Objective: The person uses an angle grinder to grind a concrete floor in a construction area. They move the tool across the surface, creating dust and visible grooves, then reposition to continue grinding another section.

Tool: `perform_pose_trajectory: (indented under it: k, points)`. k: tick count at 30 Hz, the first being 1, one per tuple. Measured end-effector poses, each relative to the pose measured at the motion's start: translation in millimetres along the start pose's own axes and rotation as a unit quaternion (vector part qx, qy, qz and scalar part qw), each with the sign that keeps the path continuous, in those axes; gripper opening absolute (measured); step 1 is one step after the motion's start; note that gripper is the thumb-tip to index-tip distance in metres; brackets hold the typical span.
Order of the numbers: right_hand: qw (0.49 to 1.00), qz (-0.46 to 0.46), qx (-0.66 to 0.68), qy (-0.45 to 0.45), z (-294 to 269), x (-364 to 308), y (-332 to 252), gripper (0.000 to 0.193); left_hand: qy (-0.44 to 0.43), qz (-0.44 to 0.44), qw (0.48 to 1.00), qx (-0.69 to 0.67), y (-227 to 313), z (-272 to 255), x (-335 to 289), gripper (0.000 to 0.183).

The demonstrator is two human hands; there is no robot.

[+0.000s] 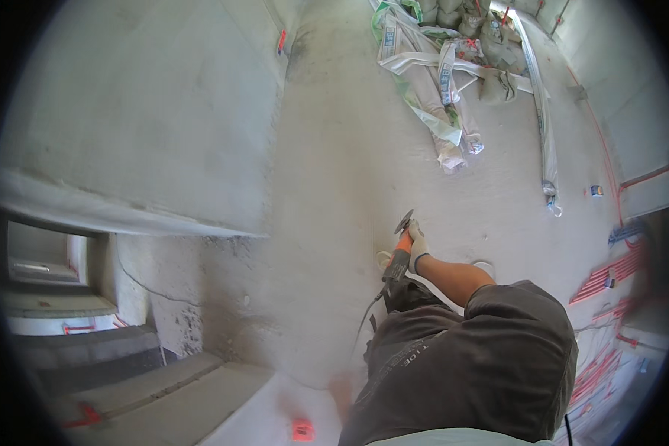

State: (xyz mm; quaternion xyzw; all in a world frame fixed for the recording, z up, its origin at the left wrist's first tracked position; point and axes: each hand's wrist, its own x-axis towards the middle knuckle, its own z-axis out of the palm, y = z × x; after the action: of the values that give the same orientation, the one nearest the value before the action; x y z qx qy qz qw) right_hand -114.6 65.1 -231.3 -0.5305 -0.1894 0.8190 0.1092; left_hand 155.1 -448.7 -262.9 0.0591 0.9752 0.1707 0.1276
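An angle grinder (401,253) with an orange and dark body points away from me, its round disc (404,221) at the far end. Around its front part, just behind the disc, is my right hand (417,239) in a whitish work glove, fingers closed on the tool. A power cord (366,318) trails from the grinder's near end toward me. At the lower edge, left of my dark clothing, a blurred skin-toned patch (342,394) looks like part of my left arm or hand; its fingers cannot be made out.
Long plastic-wrapped bundles (431,123) and filled sacks (490,44) lie on the concrete floor at the far right. Red pipes (606,275) run by the right wall. A plastered wall (141,111) and window opening (48,253) stand left. A red box (302,430) is at lower left.
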Motion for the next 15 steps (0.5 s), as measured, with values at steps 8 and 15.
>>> perform_pose_trajectory:
  k: [8, 15]
  points:
    - [0.999, -0.040, 0.004, -0.018, 27, 37, -53, 0.046, -0.008, 0.052, 0.998, -0.032, 42, 0, 40, 0.042]
    - [0.997, -0.040, 0.066, -0.008, 10, 54, -56, 0.053, -0.004, -0.017, 0.990, -0.142, 78, -10, 64, 0.036]
